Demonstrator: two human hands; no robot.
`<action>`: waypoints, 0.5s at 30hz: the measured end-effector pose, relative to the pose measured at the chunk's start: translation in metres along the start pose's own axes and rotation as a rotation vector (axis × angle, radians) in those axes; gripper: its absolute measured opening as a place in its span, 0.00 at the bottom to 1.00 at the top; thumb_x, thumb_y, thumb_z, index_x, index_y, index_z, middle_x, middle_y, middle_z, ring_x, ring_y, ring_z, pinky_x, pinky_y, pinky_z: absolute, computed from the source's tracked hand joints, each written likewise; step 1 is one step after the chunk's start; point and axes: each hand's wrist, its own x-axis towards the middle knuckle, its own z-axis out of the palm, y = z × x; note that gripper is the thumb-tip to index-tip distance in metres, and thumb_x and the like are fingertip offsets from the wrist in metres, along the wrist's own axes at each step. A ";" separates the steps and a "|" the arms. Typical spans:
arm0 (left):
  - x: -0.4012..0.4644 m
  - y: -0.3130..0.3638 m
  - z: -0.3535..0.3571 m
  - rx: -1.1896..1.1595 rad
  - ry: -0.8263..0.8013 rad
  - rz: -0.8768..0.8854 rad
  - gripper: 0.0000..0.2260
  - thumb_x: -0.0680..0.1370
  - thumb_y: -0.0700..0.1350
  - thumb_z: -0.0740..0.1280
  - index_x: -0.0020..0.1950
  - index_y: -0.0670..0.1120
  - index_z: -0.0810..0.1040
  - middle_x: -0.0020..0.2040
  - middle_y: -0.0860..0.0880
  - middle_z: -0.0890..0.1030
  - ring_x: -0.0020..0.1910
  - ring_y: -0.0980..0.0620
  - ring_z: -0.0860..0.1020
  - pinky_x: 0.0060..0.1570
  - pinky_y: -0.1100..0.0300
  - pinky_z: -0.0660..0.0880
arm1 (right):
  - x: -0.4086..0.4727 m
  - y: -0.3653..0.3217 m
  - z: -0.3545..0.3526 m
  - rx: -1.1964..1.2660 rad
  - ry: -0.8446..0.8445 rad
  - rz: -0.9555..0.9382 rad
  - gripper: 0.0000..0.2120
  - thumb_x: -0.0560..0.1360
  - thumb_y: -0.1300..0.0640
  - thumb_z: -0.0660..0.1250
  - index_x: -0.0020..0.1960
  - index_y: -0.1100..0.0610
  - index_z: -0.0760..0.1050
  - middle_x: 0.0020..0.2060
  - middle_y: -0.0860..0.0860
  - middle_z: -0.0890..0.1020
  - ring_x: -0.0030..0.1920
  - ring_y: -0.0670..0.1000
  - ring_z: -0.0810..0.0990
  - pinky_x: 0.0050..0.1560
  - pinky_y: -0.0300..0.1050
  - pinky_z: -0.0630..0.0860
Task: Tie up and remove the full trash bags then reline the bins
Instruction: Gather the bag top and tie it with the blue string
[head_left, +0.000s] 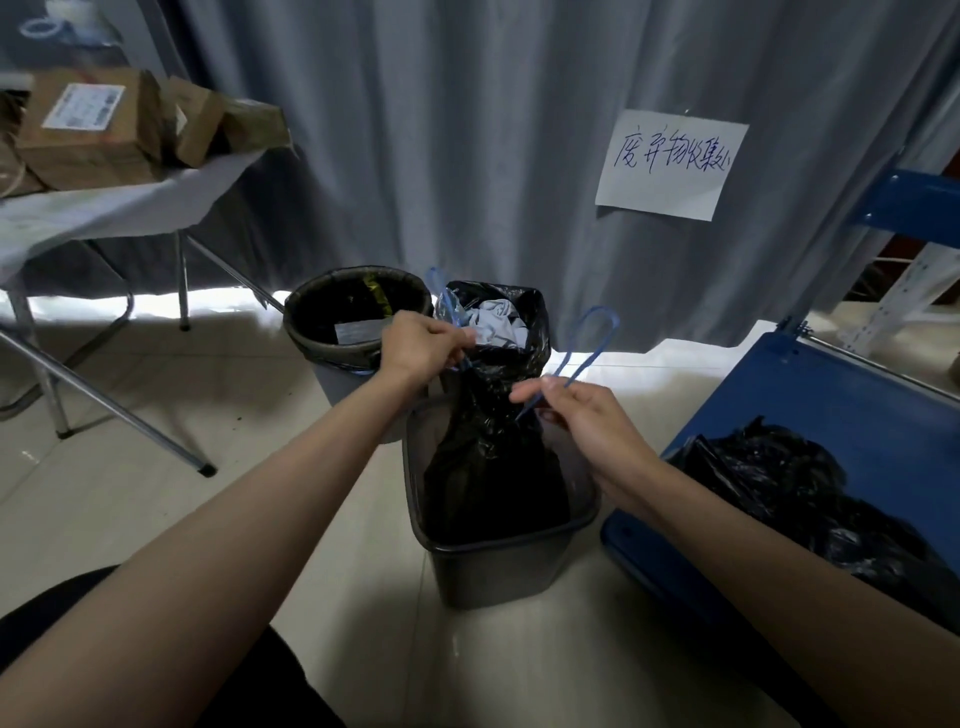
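A black trash bag (491, 462) stands in a dark grey square bin (498, 564) on the floor, its neck drawn narrow. Two blue drawstring loops come out of the neck. My left hand (421, 345) grips the left drawstring (441, 291) above the bag. My right hand (582, 415) pinches the right drawstring loop (592, 338) to the right of the neck. Behind it stands a second square bin (537, 332) with a black liner and pale crumpled rubbish. A round grey bin (332, 332) lined in black stands at the left.
A blue flat cart (831, 415) at the right carries a filled black bag (795, 483). A folding table (104, 208) with cardboard boxes (88, 130) stands at the left. A grey curtain (467, 130) with a paper sign (670, 163) hangs behind the bins.
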 end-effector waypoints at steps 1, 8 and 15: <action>-0.004 0.002 -0.007 -0.001 -0.013 0.020 0.09 0.73 0.47 0.75 0.42 0.40 0.87 0.30 0.46 0.81 0.23 0.62 0.72 0.28 0.70 0.70 | 0.002 -0.003 0.002 0.066 0.043 0.033 0.19 0.84 0.54 0.56 0.46 0.54 0.84 0.54 0.49 0.85 0.58 0.51 0.81 0.56 0.39 0.75; -0.038 0.017 -0.044 0.151 -0.189 0.177 0.08 0.73 0.47 0.76 0.39 0.42 0.86 0.28 0.51 0.80 0.26 0.63 0.73 0.33 0.70 0.71 | 0.019 -0.014 0.011 0.106 0.232 0.099 0.19 0.85 0.54 0.55 0.46 0.57 0.82 0.45 0.54 0.86 0.42 0.50 0.82 0.43 0.38 0.77; -0.052 0.018 -0.045 0.243 -0.343 0.383 0.09 0.71 0.47 0.77 0.32 0.49 0.83 0.33 0.44 0.82 0.32 0.49 0.76 0.38 0.51 0.73 | 0.039 0.002 0.025 0.163 0.106 0.166 0.17 0.84 0.61 0.53 0.55 0.65 0.80 0.26 0.49 0.63 0.24 0.45 0.62 0.24 0.36 0.65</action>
